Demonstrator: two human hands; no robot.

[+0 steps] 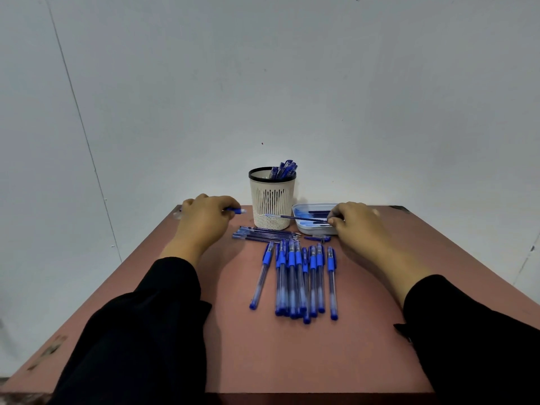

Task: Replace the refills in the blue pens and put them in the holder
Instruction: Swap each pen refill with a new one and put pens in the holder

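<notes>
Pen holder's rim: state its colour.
Black, topping the cream slotted pen holder; seen in the head view, the only one.

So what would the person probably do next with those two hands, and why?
Probably bring the hands together and slide the refill, pinched by the right hand over the tray, into the pen barrel gripped by the left hand; neither is joined yet.
</notes>
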